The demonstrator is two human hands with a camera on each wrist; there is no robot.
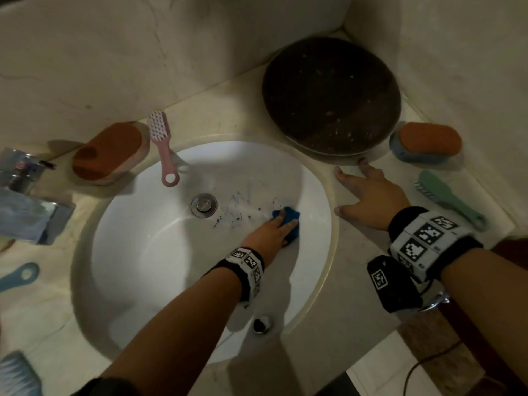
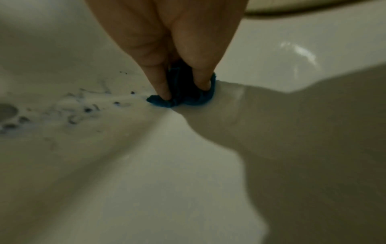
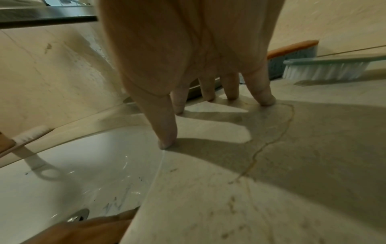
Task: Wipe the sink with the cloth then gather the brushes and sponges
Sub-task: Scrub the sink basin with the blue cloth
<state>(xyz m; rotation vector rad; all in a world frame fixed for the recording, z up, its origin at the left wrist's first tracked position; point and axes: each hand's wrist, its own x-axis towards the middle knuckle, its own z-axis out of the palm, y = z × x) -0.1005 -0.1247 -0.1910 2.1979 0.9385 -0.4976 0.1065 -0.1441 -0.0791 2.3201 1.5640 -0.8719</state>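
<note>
A pale stone table (image 1: 337, 295) fills the scene, backed by marbled walls that meet in a corner at the upper right. Set into the table is a round white sink (image 1: 148, 252), the largest container; inside it are a metal drain (image 1: 204, 205) at the centre, dark blue smears and specks (image 1: 237, 210) just right of the drain, and a small blue cloth (image 1: 290, 221) on the right slope of the bowl. A wide, dark round pan (image 1: 331, 95) sits on the table in the far corner, its inside dusted with pale flecks. The left hand (image 1: 271, 231) reaches into the sink, its grip clamped on the cloth with fingertips (image 2: 163, 94) pressing the bunched fabric against the porcelain. The right hand (image 1: 368, 198) rests on the table just right of the sink rim, fingers spread and straight, grip apart, holding nothing. A chrome tap (image 1: 25, 195) stands at the left edge. An orange-topped scrubbing brush (image 1: 110, 151) lies behind the sink at left, with a pink long-handled brush (image 1: 163, 147) beside it, its handle loop overhanging the rim. Another orange-topped brush with a blue base (image 1: 428, 142) sits right of the pan, and a green brush (image 1: 445, 195) lies near the table's right edge. Parts of two blue brushes (image 1: 20, 275) show at far left.
</note>
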